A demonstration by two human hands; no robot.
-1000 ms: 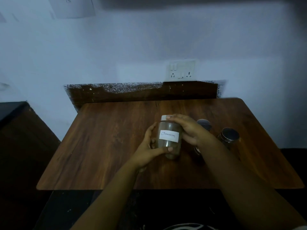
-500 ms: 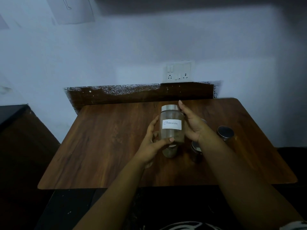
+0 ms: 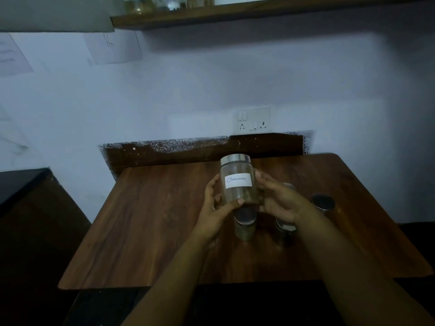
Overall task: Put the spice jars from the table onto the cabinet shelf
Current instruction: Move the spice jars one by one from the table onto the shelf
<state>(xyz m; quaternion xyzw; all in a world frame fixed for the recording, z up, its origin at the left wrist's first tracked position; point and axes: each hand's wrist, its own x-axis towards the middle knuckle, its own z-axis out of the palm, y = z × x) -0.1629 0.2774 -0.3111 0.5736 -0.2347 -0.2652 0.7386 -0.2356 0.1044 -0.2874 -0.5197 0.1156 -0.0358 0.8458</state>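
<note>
A glass spice jar [image 3: 237, 178] with a steel lid and a white label reading "Cinnamon" is held upright above the wooden table [image 3: 146, 227]. My left hand [image 3: 215, 212] grips its left side and lower edge, thumb across the front. My right hand [image 3: 280, 201] holds its right side with curled fingers. Below the held jar, three more steel-lidded jars stand on the table: one in the middle [image 3: 244, 223], one partly hidden under my right wrist [image 3: 284, 234], one further right [image 3: 323, 202]. The wooden cabinet shelf [image 3: 235, 14] runs along the top of the view.
Several glass jars [image 3: 162, 3] stand on the shelf at the upper left. A white socket plate [image 3: 253, 121] is on the wall behind the table. A dark counter [image 3: 18, 184] lies to the left. Paper sheets [image 3: 113, 48] hang on the wall.
Both hands have lifted the cinnamon jar off the table, and it is now upright. The view has tilted up, bringing the shelf into sight.
</note>
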